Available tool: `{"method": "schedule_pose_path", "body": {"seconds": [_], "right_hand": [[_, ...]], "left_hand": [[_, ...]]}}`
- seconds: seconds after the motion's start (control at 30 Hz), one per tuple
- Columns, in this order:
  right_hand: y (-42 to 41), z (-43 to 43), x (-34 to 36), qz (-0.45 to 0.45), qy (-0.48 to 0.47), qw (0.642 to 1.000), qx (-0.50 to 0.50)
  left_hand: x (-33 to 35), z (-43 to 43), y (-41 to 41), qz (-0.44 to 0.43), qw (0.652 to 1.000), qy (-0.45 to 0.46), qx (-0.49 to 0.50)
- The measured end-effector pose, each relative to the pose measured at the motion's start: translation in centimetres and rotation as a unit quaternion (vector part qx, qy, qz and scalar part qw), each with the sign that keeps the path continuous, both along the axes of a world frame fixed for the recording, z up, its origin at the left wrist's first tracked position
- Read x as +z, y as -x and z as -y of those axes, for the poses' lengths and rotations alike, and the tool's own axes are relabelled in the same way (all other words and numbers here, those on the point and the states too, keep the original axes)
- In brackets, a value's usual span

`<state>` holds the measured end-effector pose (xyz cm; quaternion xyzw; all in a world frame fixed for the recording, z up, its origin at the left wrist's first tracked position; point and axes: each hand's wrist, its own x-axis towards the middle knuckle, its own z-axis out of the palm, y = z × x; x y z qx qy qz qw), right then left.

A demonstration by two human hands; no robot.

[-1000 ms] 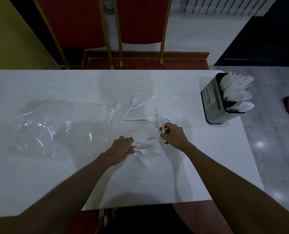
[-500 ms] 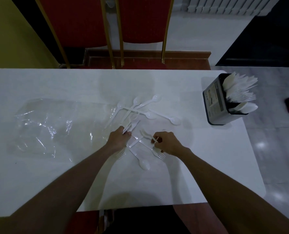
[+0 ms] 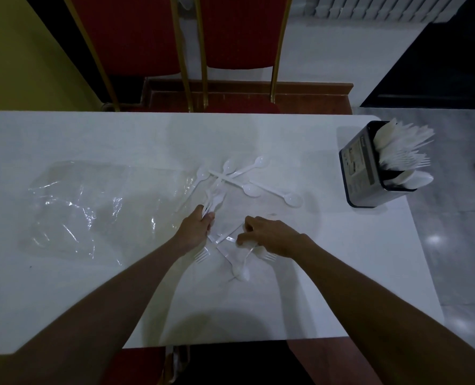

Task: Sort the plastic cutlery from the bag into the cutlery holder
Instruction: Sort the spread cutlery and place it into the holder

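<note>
Our right hand [image 3: 269, 236] has dropped back, pinching a fork [image 3: 268, 256]; left hand [image 3: 196, 229] grips a fork bunch [image 3: 215, 201]. Spoons [image 3: 251, 190] lie loose on the counter [image 3: 91, 287], holder [image 3: 361, 168] far right: we're mid-sort.

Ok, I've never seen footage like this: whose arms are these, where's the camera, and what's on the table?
No machine here: a person's two bare arms, filmed by one camera worn on the head, looking down. On the white table lie a clear bag, loose white spoons and forks; a dark cutlery holder stands at the right, stocked. The left hand grips a small bundle of cutlery. The right hand curls over pieces on the table; whether it holds one is unclear.
</note>
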<state>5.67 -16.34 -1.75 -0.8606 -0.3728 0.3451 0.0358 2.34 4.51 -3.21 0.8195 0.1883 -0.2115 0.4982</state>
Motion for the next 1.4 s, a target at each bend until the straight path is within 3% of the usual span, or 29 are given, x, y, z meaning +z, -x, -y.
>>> {"method": "schedule_pose_path", "body": {"seconds": [0.17, 0.33, 0.47, 0.6, 0.73, 0.87, 1.03, 1.23, 1.4], "right_hand": [[0.0, 0.3, -0.3, 0.045, -0.025, 0.994, 0.097], [0.3, 0.0, 0.0, 0.035, -0.034, 0.997, 0.065], [0.2, 0.2, 0.5, 0.007, -0.014, 1.0, -0.013], [-0.4, 1.7, 0.4, 0.042, -0.004, 0.999, 0.026], [-0.6, 2.2, 0.1, 0.096, -0.078, 0.992, 0.021], [-0.5, -1.0, -0.1, 0.079, -0.139, 0.986, -0.035], [0.2, -3.6, -1.3, 0.095, -0.078, 0.992, 0.019], [0.3, -3.0, -1.7, 0.127, -0.032, 0.991, 0.041], [0.0, -0.5, -1.5, 0.088, -0.067, 0.991, -0.076]], "left_hand": [[-0.6, -0.7, -0.3, -0.025, 0.998, 0.053, 0.029], [-0.5, -0.7, -0.2, -0.042, 0.991, 0.12, 0.046], [-0.3, -1.2, -0.1, -0.034, 0.992, 0.118, 0.043], [-0.3, -1.8, 0.0, -0.018, 0.991, 0.111, 0.077], [-0.6, -2.1, 0.0, -0.012, 0.99, 0.098, 0.1], [-0.6, -2.2, 0.0, -0.009, 0.984, 0.123, 0.127], [0.4, -3.0, 0.0, -0.05, 0.968, 0.198, 0.148], [0.7, -3.6, -0.5, -0.095, 0.963, 0.187, 0.172], [1.1, -2.9, -0.9, -0.093, 0.95, 0.217, 0.205]]}}
